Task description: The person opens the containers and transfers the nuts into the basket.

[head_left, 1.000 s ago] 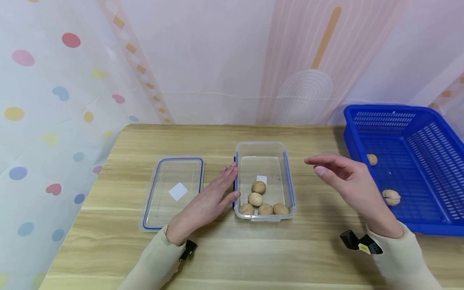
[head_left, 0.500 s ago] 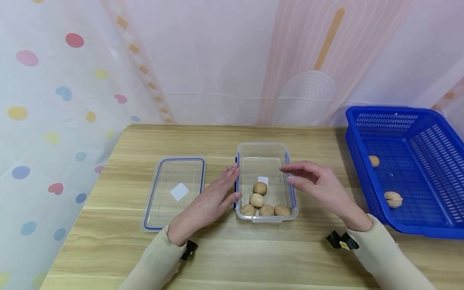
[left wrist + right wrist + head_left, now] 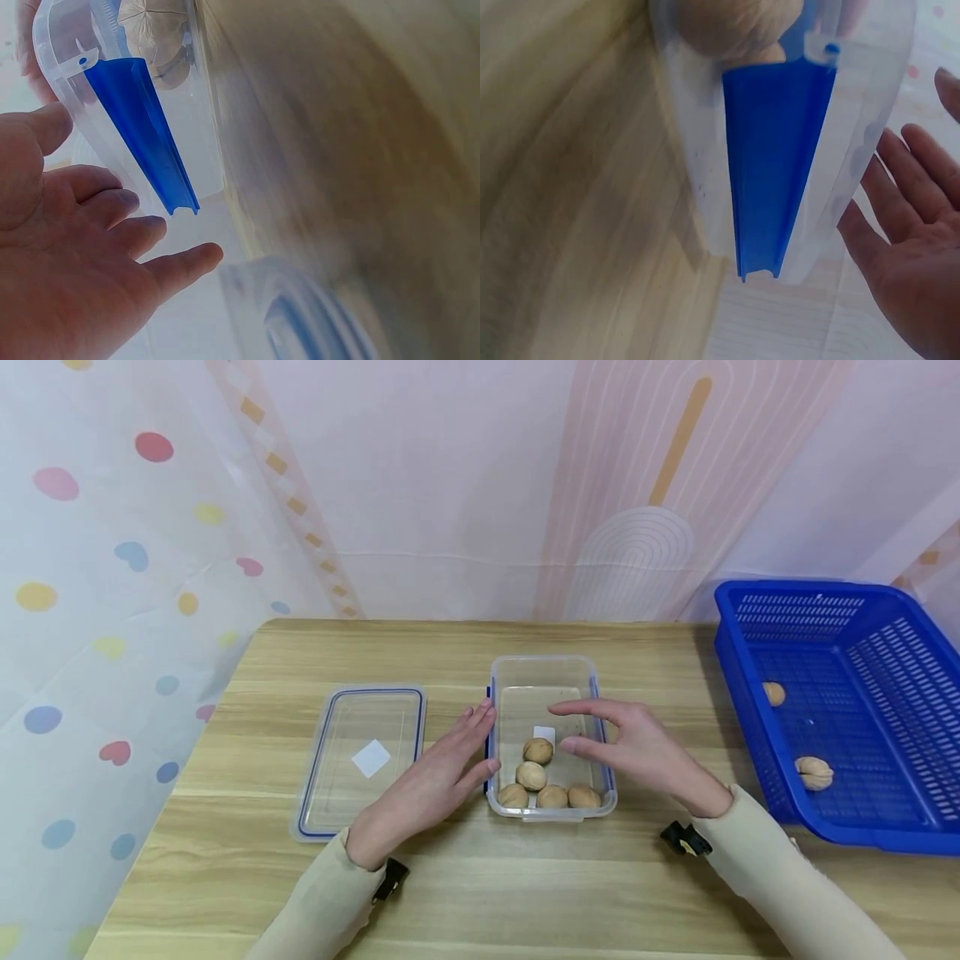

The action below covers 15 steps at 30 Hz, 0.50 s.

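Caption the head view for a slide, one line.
Left hand beside, right hand over a clear container holding five walnuts; lid at left, blue basket with two more walnuts at right.

Right fingers (image 3: 596, 707) hide part of container (image 3: 551, 813); basket (image 3: 870, 718) cut off at right.

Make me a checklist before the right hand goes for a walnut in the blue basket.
1. Right hand free: ok; it holds nothing, thumb and fingers apart over the clear container.
2. Container uncovered: ok; the lid lies to its left on the table.
3. Room inside: ok; five walnuts sit toward the near end, with bare floor beyond.
4. Something to fetch: ok; two walnuts show in the blue basket.
5. Whole basket in view: not ok; the picture's right edge cuts it off.
6. Left hand steadying the container: cannot tell; its fingertips are at the side wall, but contact is unclear.
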Each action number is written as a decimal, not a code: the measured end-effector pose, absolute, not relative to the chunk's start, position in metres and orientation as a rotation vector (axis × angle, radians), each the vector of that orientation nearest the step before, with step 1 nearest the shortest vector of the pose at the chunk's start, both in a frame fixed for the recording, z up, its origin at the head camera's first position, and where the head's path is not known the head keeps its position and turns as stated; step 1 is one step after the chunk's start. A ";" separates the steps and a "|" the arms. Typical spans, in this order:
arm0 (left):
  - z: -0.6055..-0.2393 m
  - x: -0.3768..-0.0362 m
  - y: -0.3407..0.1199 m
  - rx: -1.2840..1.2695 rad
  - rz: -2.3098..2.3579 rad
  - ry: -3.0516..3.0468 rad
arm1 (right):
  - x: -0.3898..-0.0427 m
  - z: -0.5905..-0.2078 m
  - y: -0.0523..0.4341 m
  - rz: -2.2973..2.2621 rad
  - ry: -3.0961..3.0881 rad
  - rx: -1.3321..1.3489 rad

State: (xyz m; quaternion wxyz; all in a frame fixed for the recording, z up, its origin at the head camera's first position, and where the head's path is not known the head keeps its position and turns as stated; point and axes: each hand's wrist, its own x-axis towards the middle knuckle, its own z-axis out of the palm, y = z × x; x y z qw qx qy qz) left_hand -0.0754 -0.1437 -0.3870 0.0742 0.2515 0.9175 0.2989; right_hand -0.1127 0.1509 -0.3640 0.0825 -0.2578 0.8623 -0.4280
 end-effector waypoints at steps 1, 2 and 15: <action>-0.387 -0.075 -0.144 0.757 0.899 2.754 | -0.114 -0.364 0.150 -1.256 2.577 -0.790; -0.387 -0.075 -0.144 0.758 0.898 2.755 | -0.116 -0.364 0.150 -1.237 2.576 -0.812; -0.386 -0.075 -0.143 0.748 0.892 2.753 | -0.136 -0.370 0.142 -1.016 2.570 -1.104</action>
